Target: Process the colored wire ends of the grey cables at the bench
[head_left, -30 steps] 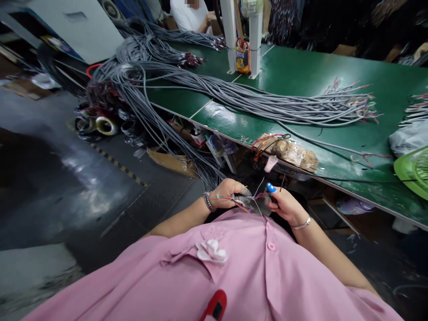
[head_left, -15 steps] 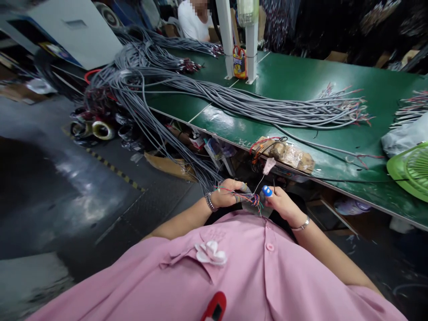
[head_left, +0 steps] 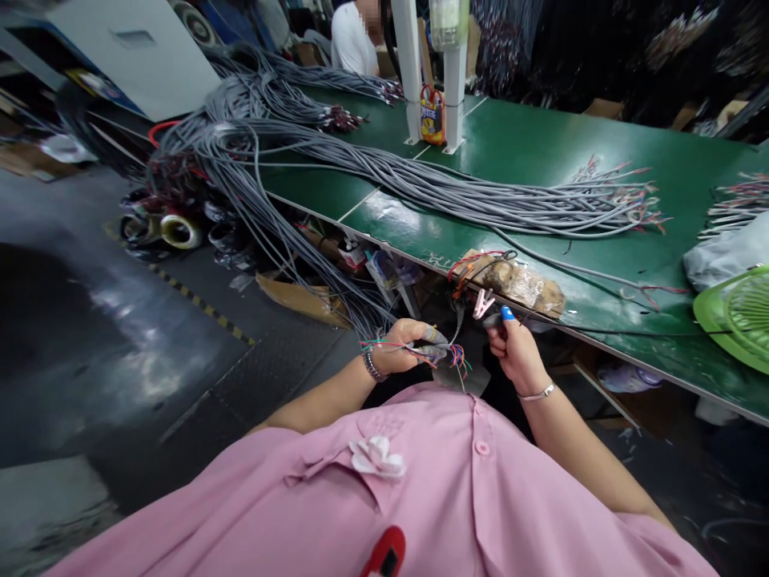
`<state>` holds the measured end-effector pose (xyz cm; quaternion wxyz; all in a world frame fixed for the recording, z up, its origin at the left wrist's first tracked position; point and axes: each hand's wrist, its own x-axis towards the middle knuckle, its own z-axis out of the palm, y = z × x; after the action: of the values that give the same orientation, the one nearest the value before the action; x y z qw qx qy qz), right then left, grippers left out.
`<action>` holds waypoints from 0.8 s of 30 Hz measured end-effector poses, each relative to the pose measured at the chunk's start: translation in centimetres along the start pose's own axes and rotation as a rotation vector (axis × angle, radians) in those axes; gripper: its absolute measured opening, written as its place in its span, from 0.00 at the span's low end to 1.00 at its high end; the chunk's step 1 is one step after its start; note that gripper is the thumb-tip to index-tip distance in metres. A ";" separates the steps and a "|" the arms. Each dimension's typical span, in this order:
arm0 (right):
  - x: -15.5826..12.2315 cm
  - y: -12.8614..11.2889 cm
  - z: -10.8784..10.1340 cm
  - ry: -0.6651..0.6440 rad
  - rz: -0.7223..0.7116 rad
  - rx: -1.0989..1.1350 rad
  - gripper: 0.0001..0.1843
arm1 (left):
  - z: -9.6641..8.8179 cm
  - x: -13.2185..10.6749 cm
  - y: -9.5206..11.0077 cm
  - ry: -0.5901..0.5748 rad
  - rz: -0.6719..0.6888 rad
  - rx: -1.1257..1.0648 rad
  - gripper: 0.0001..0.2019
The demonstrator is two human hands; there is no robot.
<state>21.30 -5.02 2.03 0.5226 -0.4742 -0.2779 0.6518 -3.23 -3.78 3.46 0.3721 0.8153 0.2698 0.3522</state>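
Observation:
My left hand is closed around a cable end, its fingers wrapped in grey tape. Thin coloured wires fan out past its fingertips, and more strands lie over the back of the hand. To its right, my right hand is raised near the bench edge with its thumb, in a blue cover, pressed to the forefinger. What it pinches, if anything, I cannot make out. A pink clip is just left of that thumb, beside a tape-wrapped block on the bench edge.
Long grey cables lie across the green bench, and others hang off its front edge toward my left hand. A green fan stands at the right. White posts rise from the bench. Another person is behind it.
My right hand has moved up and to the right, away from the wires. My left hand has shifted slightly left. The pink clip has turned and its two arms now show.

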 end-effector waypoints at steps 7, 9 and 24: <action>1.6 -0.7 1.3 -0.247 0.076 0.059 0.22 | 0.0 2.0 0.0 0.092 -0.069 0.060 0.12; 1.9 -0.2 1.4 -0.152 -0.070 -0.041 0.22 | 0.1 2.6 -0.2 0.085 -0.080 0.059 0.12; 3.8 0.8 2.6 -0.030 0.057 0.304 0.24 | 1.9 5.2 -2.9 0.005 -0.063 0.016 0.12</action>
<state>18.65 -1.33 1.14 0.5656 -0.3875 -0.1701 0.7078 0.88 0.75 2.24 0.3759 0.8084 0.2992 0.3401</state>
